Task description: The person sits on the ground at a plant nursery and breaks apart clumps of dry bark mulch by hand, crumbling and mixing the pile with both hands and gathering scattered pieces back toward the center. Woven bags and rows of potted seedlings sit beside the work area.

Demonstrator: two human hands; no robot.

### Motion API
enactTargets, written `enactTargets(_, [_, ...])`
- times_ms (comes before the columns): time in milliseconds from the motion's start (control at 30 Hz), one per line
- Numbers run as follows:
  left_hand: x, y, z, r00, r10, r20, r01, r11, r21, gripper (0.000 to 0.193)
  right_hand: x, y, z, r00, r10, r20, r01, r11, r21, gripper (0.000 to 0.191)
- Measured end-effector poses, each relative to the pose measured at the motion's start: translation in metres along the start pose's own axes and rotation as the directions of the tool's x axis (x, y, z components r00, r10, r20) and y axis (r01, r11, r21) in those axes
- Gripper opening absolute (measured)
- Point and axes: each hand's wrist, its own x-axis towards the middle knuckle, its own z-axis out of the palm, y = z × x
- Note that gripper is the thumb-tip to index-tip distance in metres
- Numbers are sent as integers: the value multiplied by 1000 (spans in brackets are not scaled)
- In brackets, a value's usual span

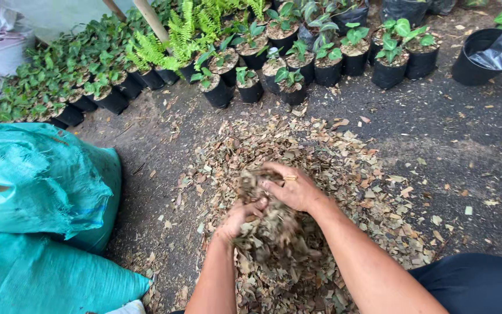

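Dark ground (437, 128) lies open beyond leaf pile (344, 168); both hands clutch leaves (265, 224).

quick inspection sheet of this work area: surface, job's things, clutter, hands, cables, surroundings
surface: dark bare ground, strewn with leaf bits
job's things: pile of dry shredded leaves spread on the ground; a clump of it lifted between both hands
clutter: stray leaf flakes scattered out to the right
grippers: left hand under the clump, right hand on top, fingers closed on it
cables: nothing seen
surroundings: teal woven sacks at left; rows of seedlings in black pots along the top; an empty black pot at upper right
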Motion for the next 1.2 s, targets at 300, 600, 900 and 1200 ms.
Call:
enactTargets(300, [-24,25,42,917,358,-176,-376,923,-86,15,2,-18,31,957,246,-154,-203,946,252,35])
enactTargets(600, [-8,24,46,972,63,-228,-176,837,-518,30,10,13,41,876,330,-353,-92,831,549,43])
enactTargets(900, [22,-5,40,788,381,-484,-385,918,96,39,8,-2,56,947,294,-127,-276,951,141,48])
enactTargets(1200, [9,9,47,738,450,-503,-473,876,92,32,22,49,75,827,561,-26,-373,583,722,32])
